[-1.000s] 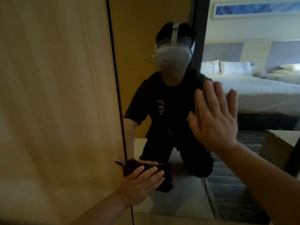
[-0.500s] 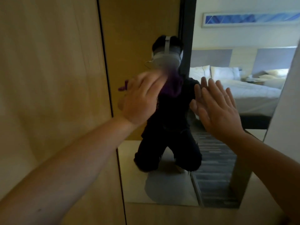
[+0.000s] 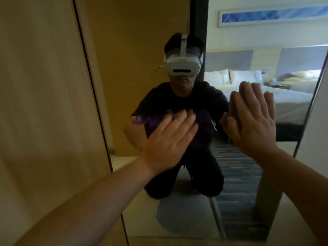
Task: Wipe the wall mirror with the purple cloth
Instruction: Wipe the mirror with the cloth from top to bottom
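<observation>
The wall mirror (image 3: pixel 142 50) fills the middle of the view, framed by a thin dark edge on its left. My left hand (image 3: pixel 168 141) lies flat with straight fingers and presses the purple cloth (image 3: pixel 204 128) against the glass at chest height of my reflection. Most of the cloth is hidden under the palm; purple folds show right of and above the fingers. My right hand (image 3: pixel 252 121) is flat on the glass to the right, fingers straight and pointing up, holding nothing.
A wood wall panel (image 3: pixel 44 103) runs along the mirror's left side. The mirror's right edge (image 3: pixel 312 103) meets a pale wall. The glass reflects a kneeling person wearing a headset, beds and a striped carpet.
My left hand has swept the cloth from the mirror's lower left up to head height and then down to chest height. My right hand has stayed flat on the glass.
</observation>
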Available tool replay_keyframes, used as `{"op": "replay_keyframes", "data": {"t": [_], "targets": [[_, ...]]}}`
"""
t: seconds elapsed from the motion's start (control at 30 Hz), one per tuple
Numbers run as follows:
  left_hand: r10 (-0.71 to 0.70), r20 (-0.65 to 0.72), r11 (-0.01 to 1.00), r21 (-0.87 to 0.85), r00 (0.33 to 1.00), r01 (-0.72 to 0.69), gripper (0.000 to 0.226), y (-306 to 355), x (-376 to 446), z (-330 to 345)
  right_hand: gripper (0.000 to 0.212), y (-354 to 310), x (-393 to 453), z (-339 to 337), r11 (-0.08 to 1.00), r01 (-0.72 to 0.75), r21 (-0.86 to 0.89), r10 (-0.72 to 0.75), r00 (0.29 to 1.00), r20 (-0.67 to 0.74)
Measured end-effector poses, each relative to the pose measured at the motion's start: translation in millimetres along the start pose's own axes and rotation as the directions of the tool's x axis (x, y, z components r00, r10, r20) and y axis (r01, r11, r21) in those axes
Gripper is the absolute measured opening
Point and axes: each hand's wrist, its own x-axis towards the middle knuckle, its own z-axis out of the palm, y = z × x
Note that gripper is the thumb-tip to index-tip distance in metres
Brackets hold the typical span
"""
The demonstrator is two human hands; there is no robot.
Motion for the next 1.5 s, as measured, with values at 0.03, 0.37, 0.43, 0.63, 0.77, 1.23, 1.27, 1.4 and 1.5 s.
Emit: {"op": "replay_keyframes", "data": {"t": [0.03, 0.37, 0.43, 0.63, 0.77, 1.23, 1.27, 1.4, 1.5], "targets": [[0.030, 0.046, 1.000, -0.001, 0.998, -0.030, 0.046, 14.8, -31.3, 4.0, 0.057, -0.7, -0.1, 1.0, 1.000, 0.001, 0.000, -0.001, 1.000, -0.020], [0.080, 0.418, 0.995, -0.093, 0.905, -0.045, 0.044, 97.7, -177.3, 6.5, 0.058, -0.4, 2.0, 0.8, 0.999, 0.007, -0.052, -0.005, 0.999, 0.037], [0.090, 0.395, 0.984, -0.179, 0.914, -0.020, 0.039, 93.6, -159.0, -4.8, 0.059, 1.1, 2.7, -6.9, 0.998, 0.013, -0.055, -0.008, 0.995, 0.102], [-0.150, 0.125, 0.956, -0.235, 0.981, 0.176, 0.035, 52.0, -21.6, -15.7, 0.059, 18.8, 0.0, -45.7, 1.000, -0.009, 0.014, 0.005, 0.967, 0.254], [-0.273, -0.121, 0.950, -0.192, 0.954, 0.247, 0.038, -4.3, 121.3, -25.0, 0.063, 59.0, -14.5, -55.2, 0.972, -0.149, -0.182, 0.180, 0.969, 0.169], [0.207, 0.179, 0.978, -0.033, 0.962, -0.205, 0.046, 148.9, -37.6, 53.4, 0.059, 97.5, -27.5, -16.5, 0.983, -0.112, -0.145, 0.104, 0.993, -0.060], [0.233, 0.241, 0.972, -0.031, 0.942, -0.232, 0.044, 166.2, -65.4, 56.7, 0.059, 97.1, -27.9, -17.3, 0.981, -0.117, -0.154, 0.110, 0.992, -0.057], [0.244, 0.308, 0.967, -0.147, 0.920, -0.207, 0.044, 188.8, -92.1, 58.6, 0.060, 92.4, -24.6, -19.2, 0.977, -0.118, -0.179, 0.121, 0.993, 0.004], [0.262, 0.327, 0.946, -0.274, 0.908, -0.174, 0.038, 177.4, -77.8, 45.1, 0.061, 87.9, -24.6, -29.5, 0.970, -0.157, -0.185, 0.178, 0.979, 0.102]]}}
